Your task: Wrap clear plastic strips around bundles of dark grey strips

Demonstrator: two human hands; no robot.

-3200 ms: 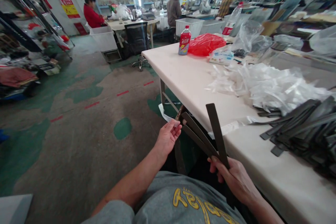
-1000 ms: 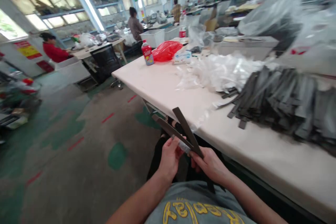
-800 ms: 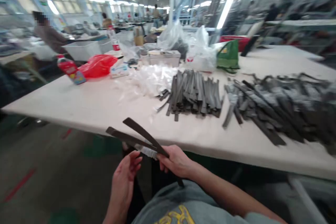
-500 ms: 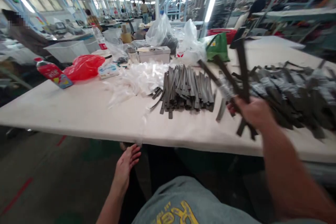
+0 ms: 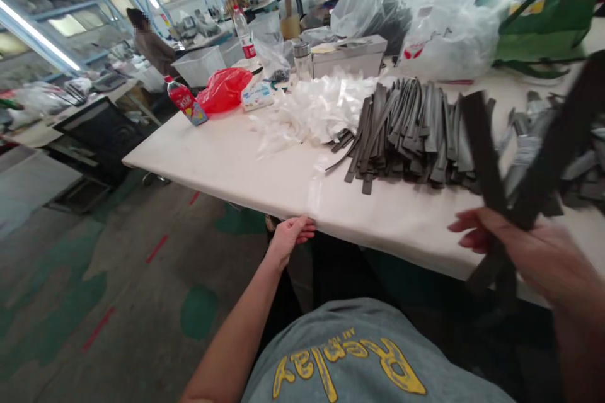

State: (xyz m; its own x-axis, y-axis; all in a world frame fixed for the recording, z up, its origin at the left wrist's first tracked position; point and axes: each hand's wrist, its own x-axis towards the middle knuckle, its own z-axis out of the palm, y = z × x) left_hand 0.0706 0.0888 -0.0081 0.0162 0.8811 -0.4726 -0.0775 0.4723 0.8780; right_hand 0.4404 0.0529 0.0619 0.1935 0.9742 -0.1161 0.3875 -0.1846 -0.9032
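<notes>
My right hand point(image 5: 534, 249) grips a few dark grey fabric strips point(image 5: 479, 138) that cross each other and point up and down from the fist, above the right part of the table edge. Some motion blur lies on it. At the front edge, my left hand point(image 5: 293, 236) pinches the lower end of a clear plastic strip point(image 5: 314, 192), which runs up onto the tabletop. Between the hands and farther back lies a thick row of grey strips point(image 5: 411, 132). A loose heap of white translucent strips point(image 5: 326, 107) is left of that row.
On the white table point(image 5: 227, 164) stand a red bottle point(image 5: 185, 101), a red plastic bag point(image 5: 224, 91), a tissue pack point(image 5: 258, 96), a glass jar point(image 5: 302, 62), a grey box point(image 5: 350, 58) and a green bag point(image 5: 543, 25). More bundled strips point(image 5: 527, 145) lie rightward. A person point(image 5: 151, 44) is far left.
The view has swung left and down. My left fingers have closed at the table edge on the clear strip. My right hand, still holding grey strips, has come nearer to me, away from the bundles.
</notes>
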